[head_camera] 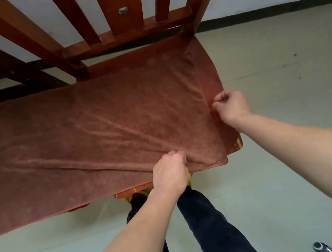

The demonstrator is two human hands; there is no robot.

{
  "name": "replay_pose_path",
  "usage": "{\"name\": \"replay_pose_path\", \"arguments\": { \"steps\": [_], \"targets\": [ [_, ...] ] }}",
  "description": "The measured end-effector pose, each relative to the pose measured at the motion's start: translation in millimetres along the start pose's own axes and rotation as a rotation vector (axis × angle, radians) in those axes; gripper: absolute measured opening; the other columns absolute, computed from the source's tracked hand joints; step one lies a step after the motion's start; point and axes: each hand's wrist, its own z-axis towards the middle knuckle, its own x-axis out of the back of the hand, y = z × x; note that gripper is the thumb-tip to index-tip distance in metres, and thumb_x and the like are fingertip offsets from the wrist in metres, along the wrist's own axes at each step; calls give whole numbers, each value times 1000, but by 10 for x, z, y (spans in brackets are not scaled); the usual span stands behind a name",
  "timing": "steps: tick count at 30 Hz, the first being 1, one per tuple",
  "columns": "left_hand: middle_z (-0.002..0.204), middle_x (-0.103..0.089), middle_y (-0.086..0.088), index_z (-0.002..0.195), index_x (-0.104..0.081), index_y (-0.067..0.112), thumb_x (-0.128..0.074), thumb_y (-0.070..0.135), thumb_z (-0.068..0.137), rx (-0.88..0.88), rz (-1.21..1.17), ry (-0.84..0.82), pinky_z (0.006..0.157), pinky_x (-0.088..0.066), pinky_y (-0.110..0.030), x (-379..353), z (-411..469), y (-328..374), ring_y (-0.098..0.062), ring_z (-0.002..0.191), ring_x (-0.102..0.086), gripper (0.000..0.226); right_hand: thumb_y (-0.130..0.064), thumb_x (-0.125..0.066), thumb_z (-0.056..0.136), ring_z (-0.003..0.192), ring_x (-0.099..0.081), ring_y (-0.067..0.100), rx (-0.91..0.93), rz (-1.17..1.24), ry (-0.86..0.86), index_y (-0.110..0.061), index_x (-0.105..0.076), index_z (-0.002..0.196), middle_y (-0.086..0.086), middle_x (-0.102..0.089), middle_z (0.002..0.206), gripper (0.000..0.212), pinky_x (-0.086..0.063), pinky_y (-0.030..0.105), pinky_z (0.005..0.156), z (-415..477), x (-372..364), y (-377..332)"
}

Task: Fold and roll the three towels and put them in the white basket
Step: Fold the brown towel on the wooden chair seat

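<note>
The brown towel (pixel 87 135) lies spread over the wooden worktop (pixel 232 143). The left hand (pixel 170 173), arm outstretched, has its grip curled round the near hem. The right hand (pixel 231 104) (slightly blurred) pinches the towel's right edge.

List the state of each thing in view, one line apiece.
Reddish-brown terry towel: spread out flat, wrinkled, unrolled.
Red-orange wooden table: mostly covered by the towel, right edge bare.
Left hand: fingers grip the towel's near edge.
Right hand: fingers pinch the towel's right edge.
</note>
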Motion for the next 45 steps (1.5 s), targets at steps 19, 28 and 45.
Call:
{"name": "replay_pose_path", "arguments": {
  "steps": [19,28,45],
  "targets": [
    [71,-50,4,71,-47,17,-56,6,77,164,-422,260,55,-33,-29,-289,289,212,-17,65,-46,15,-21,-68,85,77,-63,17,72,221,-125,-12,-62,104,3,-65,91,22,-50,27,55,833,115,-850],
    [101,-60,2,112,-39,25,-67,45,75,186,-395,130,77,-48,-36,114,352,117,-23,88,-58,50,-5,-74,77,79,-67,21,-94,432,-189,-10,-60,109,6,-65,93,35,-59,31,60,773,90,-883],
    [63,-62,1,71,-65,17,-63,37,85,128,-695,331,61,-46,-33,455,-819,251,-16,60,-54,25,-14,-69,86,49,-61,10,106,488,-334,-14,-61,86,2,-65,69,7,-54,25,54,-396,497,-1769]
  ]
}}
